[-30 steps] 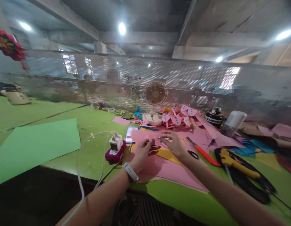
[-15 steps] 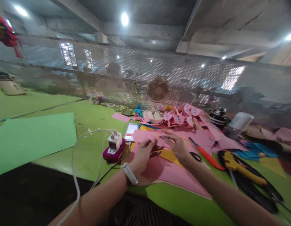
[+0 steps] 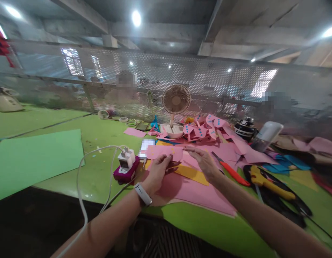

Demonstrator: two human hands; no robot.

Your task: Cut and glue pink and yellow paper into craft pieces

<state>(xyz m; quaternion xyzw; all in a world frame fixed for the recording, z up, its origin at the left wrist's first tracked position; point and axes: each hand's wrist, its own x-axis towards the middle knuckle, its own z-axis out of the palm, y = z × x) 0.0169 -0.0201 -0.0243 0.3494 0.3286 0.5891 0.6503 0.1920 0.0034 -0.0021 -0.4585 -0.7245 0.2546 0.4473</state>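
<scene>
My left hand point(image 3: 159, 172), with a white watch band point(image 3: 143, 194) on the wrist, pinches the lower edge of a pink paper strip point(image 3: 157, 152) between thumb and fingers. Small yellow dots show on the strip's face. At the strip's upper right corner, the thumb and fingertips of my right hand point(image 3: 202, 161) are closed together, seemingly on the paper's edge. Below both hands lie a yellow paper strip point(image 3: 192, 173) and larger pink sheets point(image 3: 198, 195) on the green table.
A purple power adapter point(image 3: 125, 172) with white chargers and cables stands left, beside a phone point(image 3: 146, 147). A fan point(image 3: 176, 100) and folded pink paper pieces point(image 3: 200, 129) sit behind. Right are an orange-handled cutter point(image 3: 235, 174), yellow-handled tool point(image 3: 273, 184) and black jar point(image 3: 245, 129).
My right hand has moved from the strip's dotted face to its right corner, uncovering more of it. My left hand keeps hold of the strip. The view has shifted slightly.
</scene>
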